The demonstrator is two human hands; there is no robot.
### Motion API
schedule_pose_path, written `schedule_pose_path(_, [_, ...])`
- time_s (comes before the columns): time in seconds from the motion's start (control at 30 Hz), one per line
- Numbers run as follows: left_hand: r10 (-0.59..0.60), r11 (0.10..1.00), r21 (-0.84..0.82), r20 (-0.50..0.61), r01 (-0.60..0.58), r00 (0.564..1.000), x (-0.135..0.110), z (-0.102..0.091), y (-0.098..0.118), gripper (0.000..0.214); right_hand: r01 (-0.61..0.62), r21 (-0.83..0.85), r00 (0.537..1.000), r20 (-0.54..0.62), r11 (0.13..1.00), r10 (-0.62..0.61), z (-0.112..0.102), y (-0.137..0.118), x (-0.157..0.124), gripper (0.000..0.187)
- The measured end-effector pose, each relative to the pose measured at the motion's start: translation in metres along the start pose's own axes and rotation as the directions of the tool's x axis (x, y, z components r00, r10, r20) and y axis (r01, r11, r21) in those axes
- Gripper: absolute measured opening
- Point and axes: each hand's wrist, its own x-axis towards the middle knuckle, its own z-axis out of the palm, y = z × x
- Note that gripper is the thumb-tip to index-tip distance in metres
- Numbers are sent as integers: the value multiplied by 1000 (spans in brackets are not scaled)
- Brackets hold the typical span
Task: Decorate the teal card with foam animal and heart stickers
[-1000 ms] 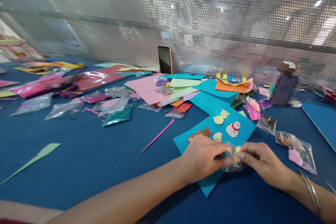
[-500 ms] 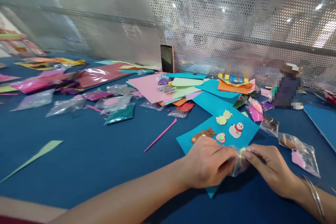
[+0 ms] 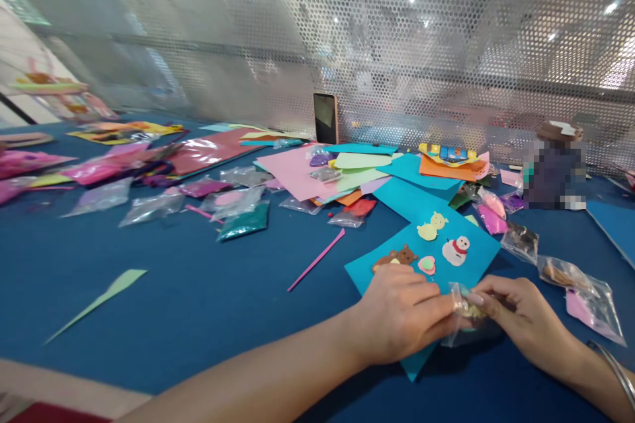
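Observation:
Between my hands is a small clear plastic bag (image 3: 457, 336) with something yellowish inside. My left hand (image 3: 404, 314) has its fingers closed on the bag's left side. On the other side my right hand (image 3: 518, 317) pinches the bag between thumb and fingers. Both hands hover over the near corner of a blue paper sheet (image 3: 387, 248). On that sheet lie a brown bear (image 3: 399, 256), a pale yellow animal figure (image 3: 430, 227), a snowman with a red scarf (image 3: 456, 250) and a pink and green heart (image 3: 427, 265). My left hand partly covers the bear.
A pink stick tool (image 3: 317, 259) and a green one (image 3: 102, 297) lie on the blue table. Coloured papers (image 3: 290, 168), a teal clay packet (image 3: 244, 223) and other bags are spread behind. A phone (image 3: 325, 119) leans against the perforated metal wall (image 3: 397, 33).
The view has shifted left, so the table's things sit further right. My hands still hold the bag, which now appears turned, with more of its yellowish content visible.

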Motion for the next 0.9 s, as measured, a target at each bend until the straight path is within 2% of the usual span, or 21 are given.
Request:
schedule_pose_path(0.13, [48, 998, 48, 25, -49, 999, 1, 1, 3, 34, -37, -3, 999, 30, 999, 37, 5, 4, -1, 45])
schedule_pose_path(0.27, [61, 997, 55, 34, -63, 998, -1, 3, 3, 26, 12, -2, 997, 80, 1000, -12, 6, 3, -3, 42])
schedule_pose_path(0.4, [-13, 1000, -13, -75, 12, 997, 0, 4, 0, 17, 89, -90, 996, -10, 992, -90, -3, -2, -1, 42])
schedule_pose_path(0.5, [-124, 990, -77, -117, 115, 985, 0, 2, -3, 13, 86, -148, 977, -179, 985, -113, -23, 2, 5, 39])
schedule_pose_path(0.53, [-149, 985, -100, -119, 138, 982, 1, 1, -5, 14, 77, -149, 955, -274, 986, -116, -33, 5, 9, 35])
schedule_pose_path(0.6, [-184, 977, -127, -115, 170, 976, 1, -1, -9, 16, 85, -151, 872, -467, 985, -147, -55, 15, 17, 27])
schedule_pose_path(0.7, [-198, 976, -110, -108, 187, 974, 0, -2, -13, 19, 68, -363, 711, -636, 929, -300, -91, 33, 31, 20])
schedule_pose_path(0.73, [-194, 978, -102, -110, 183, 975, -1, -2, -14, 20, 12, -444, 666, -665, 896, -338, -101, 39, 34, 20])
schedule_pose_path(0.8, [-172, 981, -106, -110, 160, 979, -1, -2, -15, 18, -114, -571, 617, -682, 813, -393, -113, 48, 39, 20])
schedule_pose_path(0.9, [-158, 980, -133, -86, 146, 984, 0, -4, -15, 11, -237, -712, 543, -661, 660, -518, -102, 47, 38, 44])
